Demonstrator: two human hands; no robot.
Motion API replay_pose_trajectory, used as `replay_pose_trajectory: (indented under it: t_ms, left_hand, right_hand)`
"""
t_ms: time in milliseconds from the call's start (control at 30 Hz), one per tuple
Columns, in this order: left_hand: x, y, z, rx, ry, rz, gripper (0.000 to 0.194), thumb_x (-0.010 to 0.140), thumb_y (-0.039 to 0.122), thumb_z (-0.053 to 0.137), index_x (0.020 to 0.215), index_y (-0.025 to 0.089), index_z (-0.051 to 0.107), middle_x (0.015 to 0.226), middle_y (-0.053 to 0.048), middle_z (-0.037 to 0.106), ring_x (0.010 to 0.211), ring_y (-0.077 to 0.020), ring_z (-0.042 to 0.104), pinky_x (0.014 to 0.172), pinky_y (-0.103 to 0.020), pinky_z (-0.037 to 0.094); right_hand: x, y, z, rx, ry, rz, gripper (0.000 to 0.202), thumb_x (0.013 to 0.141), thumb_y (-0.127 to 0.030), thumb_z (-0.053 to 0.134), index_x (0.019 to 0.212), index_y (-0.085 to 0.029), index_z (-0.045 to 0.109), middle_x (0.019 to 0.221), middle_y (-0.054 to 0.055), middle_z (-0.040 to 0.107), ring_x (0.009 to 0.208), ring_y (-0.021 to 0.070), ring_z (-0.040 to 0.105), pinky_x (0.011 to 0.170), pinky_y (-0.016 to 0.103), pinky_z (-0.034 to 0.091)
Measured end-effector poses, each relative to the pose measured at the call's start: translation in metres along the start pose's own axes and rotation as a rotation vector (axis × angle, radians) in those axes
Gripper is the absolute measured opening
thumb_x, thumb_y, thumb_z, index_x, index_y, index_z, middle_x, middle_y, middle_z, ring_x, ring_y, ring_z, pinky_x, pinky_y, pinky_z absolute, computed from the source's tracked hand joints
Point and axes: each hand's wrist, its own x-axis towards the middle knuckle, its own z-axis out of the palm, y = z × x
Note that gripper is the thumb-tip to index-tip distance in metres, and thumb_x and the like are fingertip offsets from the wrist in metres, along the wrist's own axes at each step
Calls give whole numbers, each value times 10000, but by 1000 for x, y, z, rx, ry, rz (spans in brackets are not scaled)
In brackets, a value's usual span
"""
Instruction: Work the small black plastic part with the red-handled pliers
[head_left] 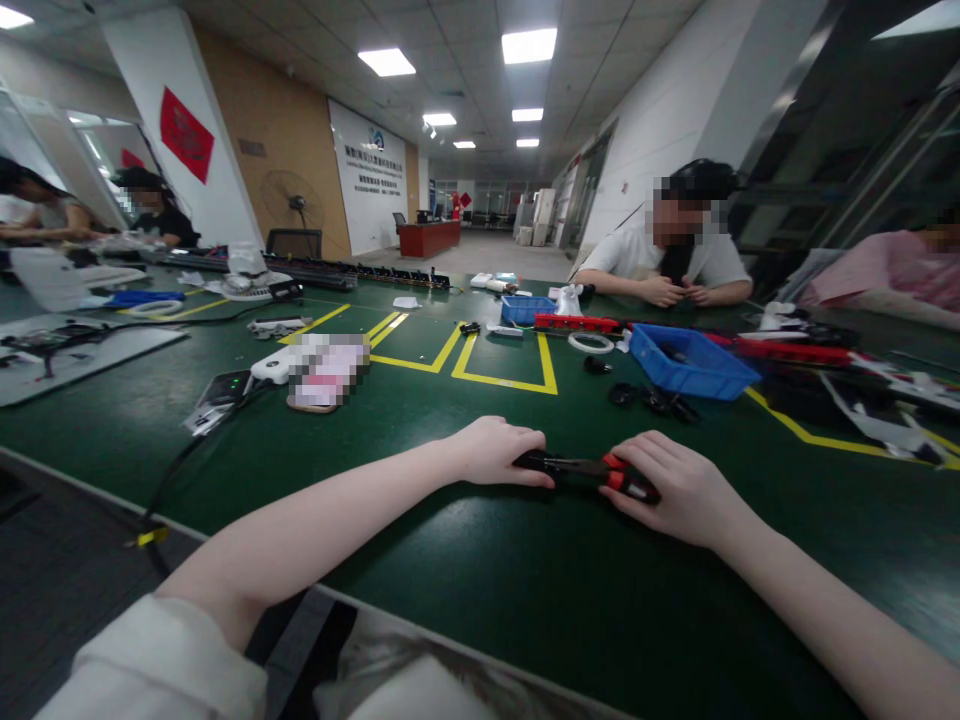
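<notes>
My right hand point(679, 488) is wrapped round the red and black handles of a pair of pliers point(616, 478), just above the green table. The metal jaws point left and reach a small black part point(534, 460), whose exact kind I cannot make out. Between thumb and fingers, my left hand point(495, 452) pinches that black part from the other side. Whether the jaws grip the part or only touch it is too small to tell.
Beyond my hands lie loose black parts point(652, 400) and a blue bin point(694, 362). A phone point(326, 375) and a white device with a cable point(281, 365) lie to the left. Yellow tape point(510, 383) marks the green table point(420, 560). Across it sits a person point(675, 240).
</notes>
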Motion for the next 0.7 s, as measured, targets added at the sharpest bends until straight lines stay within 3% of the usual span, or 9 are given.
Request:
replay_pose_trajectory:
  t_ms: [700]
  left_hand:
    - [1,3,1,-14,5,-4,402,897,588,489,1007,203,532,919,-11,678,773,-187,651,720,-288,431]
  right_hand:
    - [4,-8,-7,5,-8,22,260,829,-379,615,991,-176,616,925,94,654,843,219,607,718,352,530]
